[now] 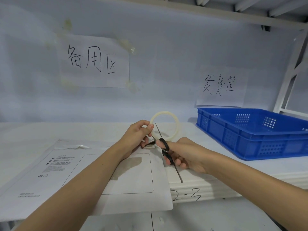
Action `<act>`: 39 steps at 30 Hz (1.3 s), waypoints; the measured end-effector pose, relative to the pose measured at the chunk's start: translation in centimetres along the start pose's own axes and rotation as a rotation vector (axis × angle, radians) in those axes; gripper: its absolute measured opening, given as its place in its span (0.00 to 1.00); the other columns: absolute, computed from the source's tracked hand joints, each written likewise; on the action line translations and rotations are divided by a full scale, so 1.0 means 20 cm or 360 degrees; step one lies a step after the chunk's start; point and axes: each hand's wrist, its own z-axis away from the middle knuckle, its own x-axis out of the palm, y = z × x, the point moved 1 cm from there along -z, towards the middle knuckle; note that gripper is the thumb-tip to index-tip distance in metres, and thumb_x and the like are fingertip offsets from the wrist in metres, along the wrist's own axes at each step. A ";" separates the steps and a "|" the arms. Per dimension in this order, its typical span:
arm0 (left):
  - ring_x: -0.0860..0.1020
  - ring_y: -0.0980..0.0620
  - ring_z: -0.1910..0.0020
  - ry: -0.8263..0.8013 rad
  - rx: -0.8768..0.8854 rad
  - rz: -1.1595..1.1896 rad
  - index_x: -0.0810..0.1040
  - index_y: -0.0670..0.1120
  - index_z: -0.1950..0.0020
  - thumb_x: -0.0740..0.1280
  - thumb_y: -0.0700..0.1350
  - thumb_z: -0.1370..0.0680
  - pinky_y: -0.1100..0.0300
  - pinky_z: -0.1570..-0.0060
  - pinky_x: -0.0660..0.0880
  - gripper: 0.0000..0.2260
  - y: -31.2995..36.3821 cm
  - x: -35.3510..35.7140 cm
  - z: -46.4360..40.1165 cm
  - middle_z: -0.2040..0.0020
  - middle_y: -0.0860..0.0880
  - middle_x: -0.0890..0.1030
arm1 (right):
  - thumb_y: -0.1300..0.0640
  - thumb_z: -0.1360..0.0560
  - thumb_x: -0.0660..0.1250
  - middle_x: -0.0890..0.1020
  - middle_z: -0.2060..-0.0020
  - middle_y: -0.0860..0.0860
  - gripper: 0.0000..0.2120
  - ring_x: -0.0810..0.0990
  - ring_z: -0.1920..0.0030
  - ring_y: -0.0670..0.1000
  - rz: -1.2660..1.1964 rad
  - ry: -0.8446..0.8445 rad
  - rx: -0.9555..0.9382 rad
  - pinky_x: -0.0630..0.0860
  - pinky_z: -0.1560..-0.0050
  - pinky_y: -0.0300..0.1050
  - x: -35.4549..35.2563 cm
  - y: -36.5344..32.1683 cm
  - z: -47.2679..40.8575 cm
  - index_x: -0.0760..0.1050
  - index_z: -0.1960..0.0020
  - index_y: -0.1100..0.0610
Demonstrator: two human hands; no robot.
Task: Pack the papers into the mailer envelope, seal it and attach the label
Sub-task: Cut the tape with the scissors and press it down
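A white mailer envelope (70,174) lies flat on the table, printed side up, with an outlined label box on its right half and a strip of clear tape along its top flap. My left hand (138,135) holds a roll of clear tape (166,125) upright above the envelope's top right corner. My right hand (183,155) grips black-handled scissors (165,150), whose blades point at the tape between my hands. No papers or loose label are visible.
A blue perforated plastic crate (253,132) stands at the right on the white table (50,130). Two handwritten paper signs (95,61) hang on the back wall. A white metal frame rises at the far right.
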 end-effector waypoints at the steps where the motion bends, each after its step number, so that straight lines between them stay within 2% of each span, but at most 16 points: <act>1: 0.71 0.53 0.73 -0.0003 -0.0003 -0.0004 0.77 0.39 0.44 0.65 0.47 0.19 0.60 0.74 0.67 0.12 0.00 0.00 0.00 0.64 0.48 0.75 | 0.43 0.28 0.72 0.78 0.72 0.54 0.18 0.64 0.78 0.45 -0.0008 0.0002 -0.0015 0.61 0.81 0.34 0.00 0.00 0.00 0.77 0.62 0.58; 4: 0.71 0.53 0.73 0.0001 -0.0004 -0.0008 0.76 0.38 0.44 0.64 0.47 0.19 0.61 0.74 0.67 0.12 0.00 0.00 0.01 0.65 0.48 0.75 | 0.45 0.27 0.72 0.77 0.72 0.53 0.16 0.64 0.78 0.45 -0.0011 -0.0013 -0.0039 0.61 0.80 0.34 -0.02 0.00 0.01 0.77 0.63 0.57; 8: 0.72 0.53 0.74 0.0002 -0.0010 0.0030 0.76 0.38 0.43 0.64 0.47 0.19 0.61 0.75 0.67 0.12 0.01 0.01 0.00 0.64 0.48 0.75 | 0.41 0.29 0.72 0.80 0.72 0.54 0.20 0.65 0.77 0.46 0.0038 0.0014 0.0036 0.64 0.80 0.34 -0.02 0.01 0.01 0.77 0.60 0.60; 13: 0.72 0.53 0.74 0.0008 -0.0023 0.0020 0.76 0.39 0.44 0.64 0.47 0.19 0.61 0.75 0.68 0.11 0.00 0.01 0.01 0.64 0.47 0.75 | 0.45 0.27 0.73 0.77 0.72 0.53 0.16 0.63 0.78 0.45 0.0102 0.0029 -0.0021 0.61 0.79 0.34 -0.04 -0.02 0.01 0.76 0.65 0.56; 17: 0.72 0.52 0.72 0.0002 -0.0039 0.0069 0.76 0.39 0.43 0.64 0.48 0.19 0.62 0.75 0.69 0.12 0.02 0.01 0.01 0.63 0.47 0.75 | 0.42 0.28 0.71 0.78 0.74 0.53 0.19 0.65 0.80 0.45 0.0154 -0.0016 0.0021 0.63 0.79 0.35 -0.04 -0.02 0.02 0.76 0.62 0.59; 21: 0.73 0.52 0.72 -0.0015 -0.0045 0.0057 0.76 0.40 0.43 0.63 0.47 0.19 0.63 0.74 0.70 0.12 0.01 0.01 0.02 0.63 0.47 0.75 | 0.44 0.27 0.71 0.75 0.74 0.51 0.19 0.62 0.80 0.45 0.0312 0.0028 -0.0078 0.60 0.78 0.35 -0.06 -0.04 0.02 0.74 0.68 0.56; 26: 0.73 0.51 0.72 -0.0031 -0.0061 0.0145 0.76 0.43 0.46 0.63 0.48 0.18 0.61 0.73 0.72 0.09 0.02 0.01 0.02 0.62 0.46 0.75 | 0.38 0.29 0.70 0.78 0.72 0.54 0.23 0.63 0.79 0.46 0.0280 -0.0099 0.0077 0.62 0.79 0.34 -0.08 -0.04 0.04 0.76 0.63 0.59; 34: 0.76 0.51 0.71 -0.0044 -0.0137 0.0155 0.74 0.47 0.45 0.61 0.50 0.18 0.62 0.69 0.77 0.08 0.02 0.01 0.01 0.60 0.47 0.75 | 0.39 0.30 0.71 0.77 0.71 0.54 0.21 0.62 0.77 0.46 0.0291 -0.0142 0.0099 0.61 0.80 0.34 -0.17 -0.04 0.09 0.75 0.65 0.57; 39: 0.78 0.51 0.71 -0.0046 -0.0144 0.0126 0.74 0.49 0.46 0.60 0.52 0.18 0.62 0.67 0.78 0.08 0.02 0.01 0.02 0.59 0.47 0.75 | 0.40 0.28 0.71 0.77 0.72 0.50 0.19 0.60 0.75 0.46 0.0308 -0.0124 0.0022 0.60 0.78 0.34 -0.16 -0.02 0.07 0.77 0.62 0.57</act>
